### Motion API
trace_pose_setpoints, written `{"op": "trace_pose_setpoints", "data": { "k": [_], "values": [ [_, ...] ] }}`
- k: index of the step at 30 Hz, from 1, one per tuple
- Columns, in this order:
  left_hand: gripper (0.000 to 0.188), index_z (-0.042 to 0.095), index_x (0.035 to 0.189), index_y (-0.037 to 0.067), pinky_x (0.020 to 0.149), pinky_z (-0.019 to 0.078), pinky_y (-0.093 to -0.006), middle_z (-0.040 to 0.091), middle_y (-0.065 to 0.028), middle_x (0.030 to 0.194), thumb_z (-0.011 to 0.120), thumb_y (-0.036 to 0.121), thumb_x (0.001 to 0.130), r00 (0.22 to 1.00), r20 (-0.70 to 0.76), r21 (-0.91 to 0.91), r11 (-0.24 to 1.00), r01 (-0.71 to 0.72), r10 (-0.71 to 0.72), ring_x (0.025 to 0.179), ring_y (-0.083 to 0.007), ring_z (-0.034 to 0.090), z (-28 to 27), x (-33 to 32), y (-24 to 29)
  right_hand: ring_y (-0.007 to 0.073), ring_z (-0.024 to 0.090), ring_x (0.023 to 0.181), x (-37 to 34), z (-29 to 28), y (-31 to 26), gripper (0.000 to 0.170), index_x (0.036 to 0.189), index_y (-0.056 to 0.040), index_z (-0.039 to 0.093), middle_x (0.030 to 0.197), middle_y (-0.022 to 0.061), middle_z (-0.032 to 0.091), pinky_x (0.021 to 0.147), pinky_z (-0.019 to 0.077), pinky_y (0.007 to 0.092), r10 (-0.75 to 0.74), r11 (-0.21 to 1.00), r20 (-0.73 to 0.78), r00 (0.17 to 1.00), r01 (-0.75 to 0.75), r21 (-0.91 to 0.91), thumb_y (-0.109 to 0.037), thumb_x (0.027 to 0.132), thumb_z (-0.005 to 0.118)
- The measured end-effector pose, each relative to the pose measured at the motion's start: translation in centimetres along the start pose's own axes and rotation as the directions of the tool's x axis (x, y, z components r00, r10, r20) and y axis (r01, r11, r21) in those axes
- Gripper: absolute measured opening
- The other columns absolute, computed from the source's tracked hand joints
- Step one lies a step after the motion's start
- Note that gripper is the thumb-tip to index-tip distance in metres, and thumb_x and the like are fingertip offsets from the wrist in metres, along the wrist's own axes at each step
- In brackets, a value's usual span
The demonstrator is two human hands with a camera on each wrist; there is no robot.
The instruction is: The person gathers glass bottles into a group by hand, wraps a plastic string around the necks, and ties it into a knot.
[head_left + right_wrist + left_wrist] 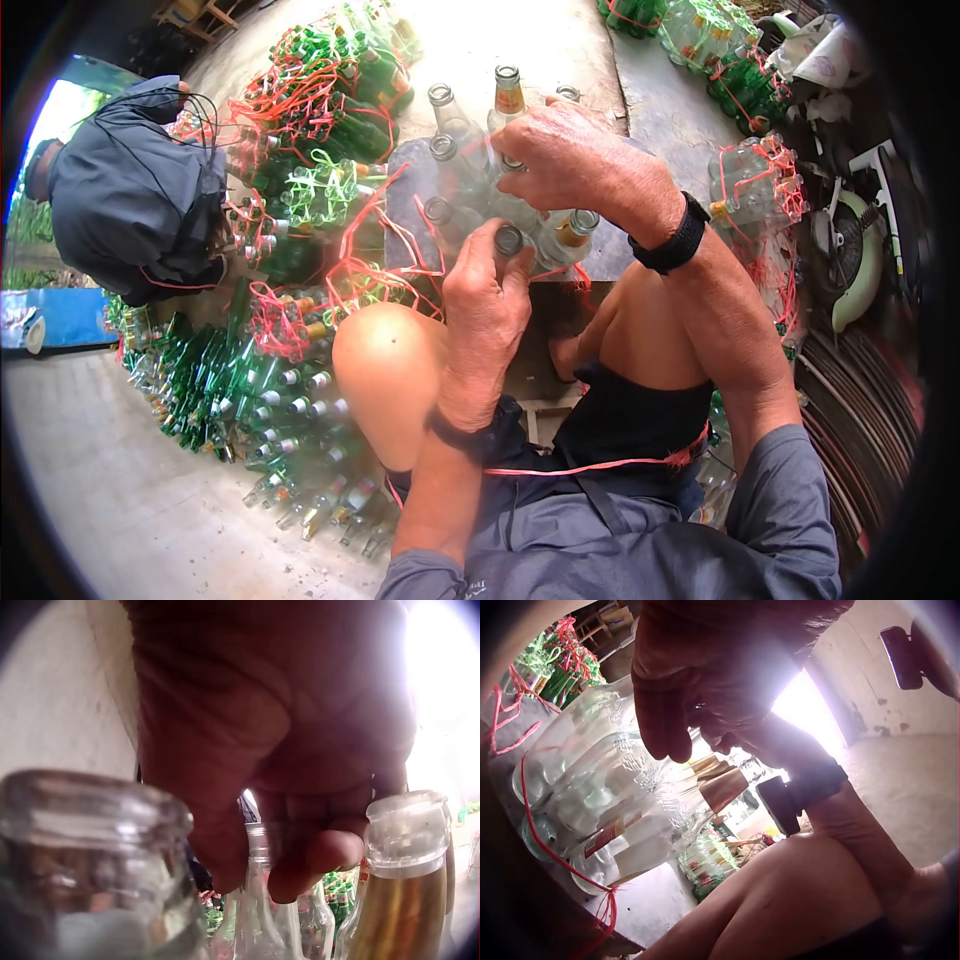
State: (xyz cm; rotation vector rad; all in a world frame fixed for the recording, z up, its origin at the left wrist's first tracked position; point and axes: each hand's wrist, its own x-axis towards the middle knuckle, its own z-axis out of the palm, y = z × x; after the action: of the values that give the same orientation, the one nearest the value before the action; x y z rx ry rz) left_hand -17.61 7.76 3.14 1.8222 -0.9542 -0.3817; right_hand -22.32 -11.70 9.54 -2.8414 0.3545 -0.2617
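- One person (135, 190) in grey bends at the far left.
- Many green bottles (355, 135) lie near, tied with red cords (300, 80).
- Clear bottles (465, 180) stand on a grey board (612, 258) before the knees, a red string (532, 817) across their lower part.
- The left hand (485, 300) grips the near bottle (508, 240) by its neck.
- The right hand (585, 165) pinches another bottle's neck (512, 163).
- A tied bundle (745, 190) sits farther right.

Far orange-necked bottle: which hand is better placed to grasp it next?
Right, probably: the right hand, though pinching another neck, is beside that bottle; the left hand grips a nearer bottle.
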Motion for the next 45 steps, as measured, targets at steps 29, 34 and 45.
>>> {"op": "trace_pose_setpoints", "data": {
  "k": [29,34,45],
  "values": [
    [0.033,0.065,0.127,0.004,0.063,0.0545,-0.0271,0.073,-0.0047,0.098,0.073,0.009,0.096,0.999,-0.008,0.005,0.999,0.049,-0.049,0.067,-0.0102,0.068,0.2,-0.1,-1.1,0.0348,0.072,0.089,-1.9,0.1,-0.5,0.024,0.090,-0.0053,0.075,0.085,0.0155,0.073,0.078,0.0565,0.0452,-0.045,0.999,-0.179,0.983,0.050,0.022,-0.014,0.068,0.078],
    [0.034,0.065,0.127,0.003,0.062,0.0551,-0.0278,0.073,-0.0081,0.100,0.075,0.008,0.095,0.995,-0.050,0.083,0.993,-0.082,0.086,0.068,-0.0102,0.069,0.3,0.0,-1.7,0.0307,0.072,0.084,-2.4,-3.0,1.4,0.032,0.112,-0.0083,0.072,0.083,0.0128,0.072,0.076,0.0565,0.0430,-0.042,0.988,-0.317,0.948,0.087,0.127,-0.021,0.083,0.076],
    [0.040,0.063,0.123,-0.002,0.064,0.0556,-0.0366,0.069,-0.0195,0.107,0.078,0.006,0.086,0.972,-0.148,0.120,0.979,-0.163,0.180,0.066,-0.0255,0.069,0.9,-0.2,-0.9,0.0188,0.058,0.073,-15.1,-2.1,15.1,0.028,0.105,0.0004,0.066,0.078,0.0110,0.062,0.069,0.0472,0.0346,0.493,0.870,-0.258,0.831,-0.464,0.170,-0.024,0.094,0.071]
  ]
}}
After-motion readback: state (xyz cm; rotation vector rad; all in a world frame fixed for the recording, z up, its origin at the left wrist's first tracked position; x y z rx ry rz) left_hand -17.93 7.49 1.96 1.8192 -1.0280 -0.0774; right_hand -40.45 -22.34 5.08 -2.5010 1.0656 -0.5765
